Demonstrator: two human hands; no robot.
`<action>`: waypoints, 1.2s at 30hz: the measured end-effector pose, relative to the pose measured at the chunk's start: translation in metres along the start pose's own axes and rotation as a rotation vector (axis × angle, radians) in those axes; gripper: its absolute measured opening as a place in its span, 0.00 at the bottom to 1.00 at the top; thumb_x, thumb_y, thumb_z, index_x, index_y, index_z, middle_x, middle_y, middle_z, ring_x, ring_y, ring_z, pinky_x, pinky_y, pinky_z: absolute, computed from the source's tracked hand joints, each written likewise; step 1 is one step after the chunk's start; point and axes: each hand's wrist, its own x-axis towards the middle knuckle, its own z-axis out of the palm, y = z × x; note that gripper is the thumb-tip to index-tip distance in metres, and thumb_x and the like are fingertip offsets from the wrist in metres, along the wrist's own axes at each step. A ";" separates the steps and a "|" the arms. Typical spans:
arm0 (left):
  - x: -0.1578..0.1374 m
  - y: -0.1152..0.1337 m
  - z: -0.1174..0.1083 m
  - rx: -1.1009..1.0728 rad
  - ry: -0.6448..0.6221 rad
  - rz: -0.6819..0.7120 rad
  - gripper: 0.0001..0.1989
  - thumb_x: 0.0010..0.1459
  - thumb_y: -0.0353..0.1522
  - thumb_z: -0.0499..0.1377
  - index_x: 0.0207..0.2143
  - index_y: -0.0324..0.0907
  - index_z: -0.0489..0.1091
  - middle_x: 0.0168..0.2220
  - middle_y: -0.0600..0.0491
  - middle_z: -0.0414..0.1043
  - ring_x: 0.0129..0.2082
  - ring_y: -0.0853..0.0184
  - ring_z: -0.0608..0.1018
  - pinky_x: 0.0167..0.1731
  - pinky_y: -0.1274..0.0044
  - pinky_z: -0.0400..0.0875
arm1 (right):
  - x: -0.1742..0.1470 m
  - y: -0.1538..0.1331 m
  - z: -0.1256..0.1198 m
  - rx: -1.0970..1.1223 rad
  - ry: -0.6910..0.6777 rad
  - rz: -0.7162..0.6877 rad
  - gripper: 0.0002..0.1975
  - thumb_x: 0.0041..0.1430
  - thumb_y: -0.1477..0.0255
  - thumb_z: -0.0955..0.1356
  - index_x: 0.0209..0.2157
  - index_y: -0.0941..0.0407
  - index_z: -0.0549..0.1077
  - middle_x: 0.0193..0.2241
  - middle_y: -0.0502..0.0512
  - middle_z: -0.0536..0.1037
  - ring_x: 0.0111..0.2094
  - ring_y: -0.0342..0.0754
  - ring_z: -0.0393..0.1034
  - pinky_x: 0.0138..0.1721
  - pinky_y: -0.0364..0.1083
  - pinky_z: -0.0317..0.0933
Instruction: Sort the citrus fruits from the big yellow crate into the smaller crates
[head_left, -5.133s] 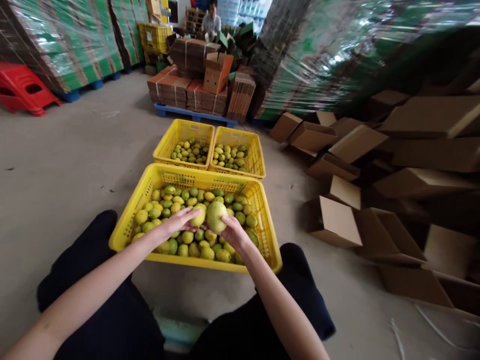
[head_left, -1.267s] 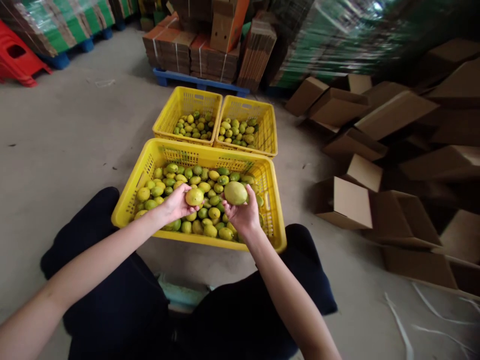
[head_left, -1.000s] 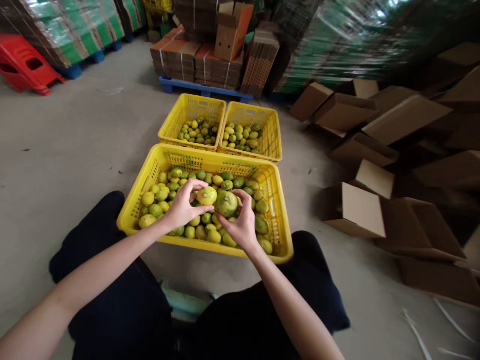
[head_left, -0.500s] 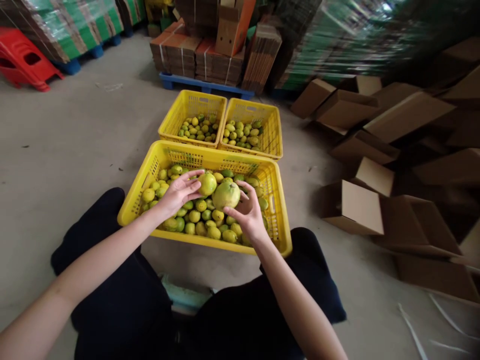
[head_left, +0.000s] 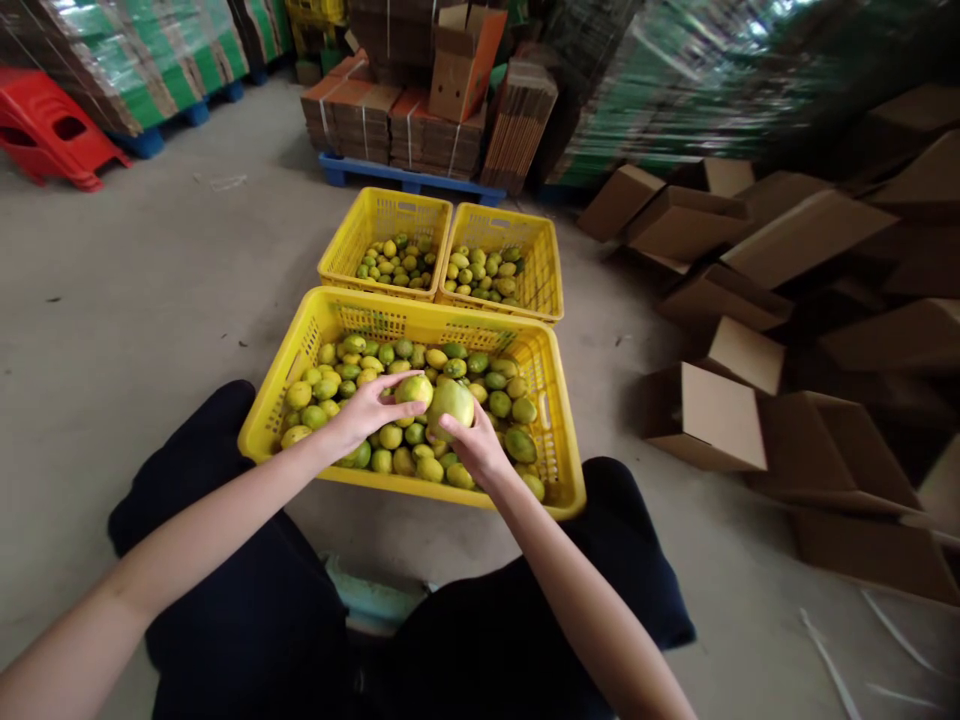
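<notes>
Head view, left to right: pinched in the left hand [head_left: 366, 411] a smaller yellow-green fruit [head_left: 415, 390]; clasped a larger pale fruit [head_left: 453, 403] just beside it in the right hand [head_left: 478, 443]; held both over the near yellow crate [head_left: 405, 484], presumably to catch drops.

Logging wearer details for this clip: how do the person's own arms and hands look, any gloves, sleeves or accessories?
The left hand and right hand are both bare, without gloves. No sleeve covers the visible forearms. I can make out no watch, but small rings would be hard to tell.
</notes>
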 end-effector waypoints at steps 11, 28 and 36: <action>0.003 0.010 0.001 -0.405 -0.016 -0.230 0.10 0.57 0.26 0.57 0.43 0.36 0.68 0.37 0.44 0.77 0.36 0.60 0.82 0.37 0.73 0.78 | 0.004 -0.015 -0.001 0.227 0.120 0.052 0.14 0.48 0.66 0.73 0.37 0.54 0.74 0.32 0.50 0.81 0.38 0.50 0.77 0.36 0.46 0.73; 0.010 0.007 -0.002 -0.375 0.071 -0.284 0.14 0.66 0.34 0.49 0.41 0.35 0.72 0.26 0.48 0.75 0.22 0.67 0.78 0.20 0.80 0.74 | 0.007 -0.019 -0.006 0.291 0.149 0.217 0.10 0.58 0.64 0.68 0.36 0.56 0.75 0.27 0.53 0.82 0.30 0.51 0.79 0.30 0.47 0.74; 0.007 0.012 -0.001 -0.506 0.077 -0.322 0.17 0.66 0.35 0.47 0.46 0.33 0.69 0.32 0.43 0.77 0.30 0.60 0.82 0.27 0.73 0.79 | 0.006 -0.021 -0.007 0.295 0.011 0.267 0.16 0.60 0.61 0.64 0.41 0.58 0.74 0.31 0.58 0.82 0.26 0.50 0.78 0.19 0.43 0.69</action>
